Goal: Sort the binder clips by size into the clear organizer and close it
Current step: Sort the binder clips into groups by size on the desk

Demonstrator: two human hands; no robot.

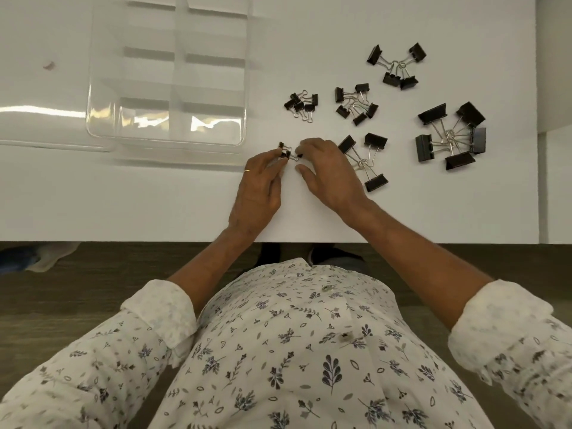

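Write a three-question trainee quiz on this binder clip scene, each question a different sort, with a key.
1. True or false: the clear organizer already has clips in its compartments.
2. Multiple choice: where does the group of largest clips lie? A) far right of the table B) inside the organizer C) under the left hand
3. Fill in: the left hand and right hand are both at the group of the ____ clips, just in front of the organizer.

Key:
1. False; the compartments look empty.
2. A
3. smallest
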